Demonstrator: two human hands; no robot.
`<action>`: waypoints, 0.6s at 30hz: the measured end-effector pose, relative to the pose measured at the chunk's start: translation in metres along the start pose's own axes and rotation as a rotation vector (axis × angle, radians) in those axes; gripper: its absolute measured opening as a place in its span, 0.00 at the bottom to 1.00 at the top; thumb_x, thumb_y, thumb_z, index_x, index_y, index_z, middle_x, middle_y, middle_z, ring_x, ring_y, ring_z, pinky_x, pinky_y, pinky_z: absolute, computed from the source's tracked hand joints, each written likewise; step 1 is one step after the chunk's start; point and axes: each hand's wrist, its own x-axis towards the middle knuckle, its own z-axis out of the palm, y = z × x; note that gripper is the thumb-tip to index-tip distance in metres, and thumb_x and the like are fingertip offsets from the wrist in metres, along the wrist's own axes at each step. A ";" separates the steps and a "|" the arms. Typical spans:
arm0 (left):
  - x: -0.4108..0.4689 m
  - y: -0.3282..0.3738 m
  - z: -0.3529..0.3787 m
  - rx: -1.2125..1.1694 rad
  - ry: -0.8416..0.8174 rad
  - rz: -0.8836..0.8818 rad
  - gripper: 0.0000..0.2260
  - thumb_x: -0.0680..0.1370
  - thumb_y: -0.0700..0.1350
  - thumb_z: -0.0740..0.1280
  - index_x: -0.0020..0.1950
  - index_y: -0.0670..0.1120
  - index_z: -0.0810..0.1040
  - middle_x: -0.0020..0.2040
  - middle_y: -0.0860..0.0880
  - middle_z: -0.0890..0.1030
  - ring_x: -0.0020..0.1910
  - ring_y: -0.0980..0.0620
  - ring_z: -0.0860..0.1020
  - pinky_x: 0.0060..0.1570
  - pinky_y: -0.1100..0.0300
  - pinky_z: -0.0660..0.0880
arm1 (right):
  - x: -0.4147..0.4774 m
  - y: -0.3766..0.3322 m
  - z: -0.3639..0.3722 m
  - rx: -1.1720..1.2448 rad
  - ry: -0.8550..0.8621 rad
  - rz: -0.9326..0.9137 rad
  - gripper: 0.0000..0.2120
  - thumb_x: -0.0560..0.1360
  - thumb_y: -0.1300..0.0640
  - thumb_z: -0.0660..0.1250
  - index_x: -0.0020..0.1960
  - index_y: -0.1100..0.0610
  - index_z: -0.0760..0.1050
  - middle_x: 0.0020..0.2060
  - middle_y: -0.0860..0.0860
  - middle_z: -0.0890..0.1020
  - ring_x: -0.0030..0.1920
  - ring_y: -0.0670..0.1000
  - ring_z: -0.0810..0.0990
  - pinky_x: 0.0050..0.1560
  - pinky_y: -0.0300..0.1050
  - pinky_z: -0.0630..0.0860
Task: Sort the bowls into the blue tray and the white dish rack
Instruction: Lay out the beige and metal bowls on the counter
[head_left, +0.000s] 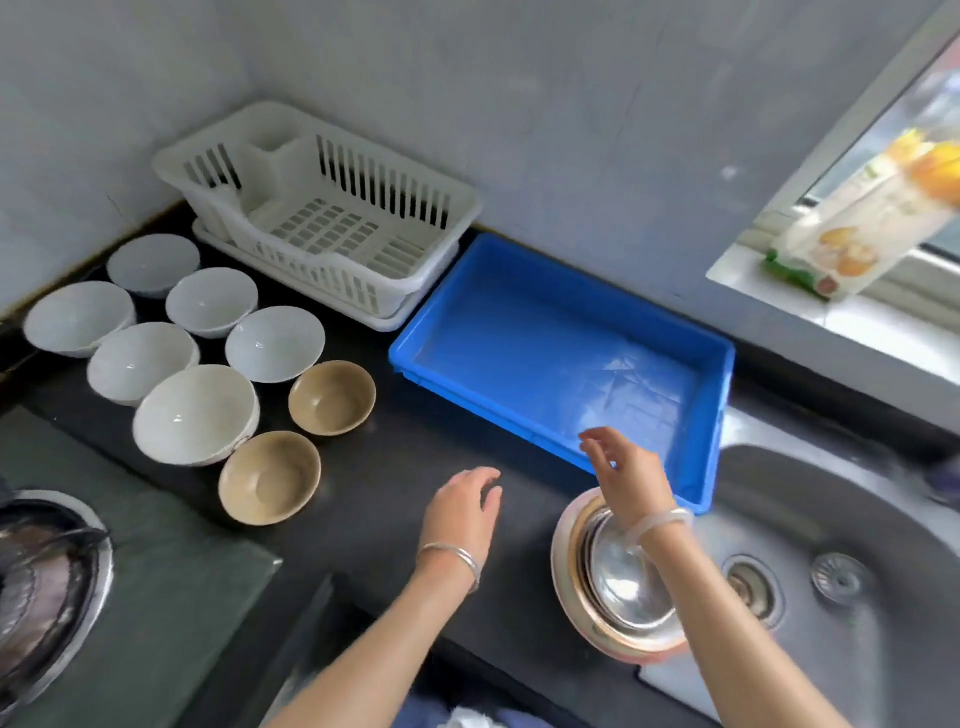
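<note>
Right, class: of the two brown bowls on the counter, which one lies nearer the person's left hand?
The front brown bowl, beside the largest white bowl; the other brown bowl sits further back, away from the left hand.

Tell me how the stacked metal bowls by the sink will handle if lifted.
The metal bowls look nested, so lifting the top one may drag the others. Their shiny surface suggests a slippery grip. Probably rigid and fairly light, being thin-looking metal.

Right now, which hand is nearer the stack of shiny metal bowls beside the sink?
Right. The right hand is over the stack of shiny metal bowls; the left hand is off to its left.
</note>
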 end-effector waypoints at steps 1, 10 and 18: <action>-0.005 0.011 0.013 0.000 -0.048 0.051 0.13 0.78 0.46 0.61 0.62 0.49 0.76 0.60 0.51 0.79 0.58 0.52 0.77 0.60 0.59 0.73 | -0.007 0.015 -0.009 -0.026 0.032 0.017 0.09 0.78 0.54 0.62 0.53 0.54 0.78 0.48 0.55 0.84 0.51 0.55 0.81 0.54 0.48 0.74; -0.027 0.046 0.068 0.100 -0.236 0.248 0.12 0.78 0.45 0.62 0.60 0.48 0.77 0.60 0.52 0.74 0.56 0.53 0.75 0.56 0.65 0.69 | -0.051 0.093 -0.039 -0.284 0.031 0.000 0.10 0.76 0.56 0.64 0.55 0.52 0.81 0.49 0.55 0.81 0.51 0.59 0.78 0.50 0.50 0.74; -0.030 0.046 0.076 0.148 -0.190 0.237 0.11 0.79 0.45 0.60 0.58 0.47 0.77 0.59 0.55 0.72 0.49 0.57 0.73 0.51 0.65 0.71 | -0.054 0.103 -0.041 -0.171 0.054 0.071 0.04 0.73 0.57 0.67 0.46 0.57 0.76 0.44 0.54 0.81 0.45 0.57 0.77 0.42 0.45 0.69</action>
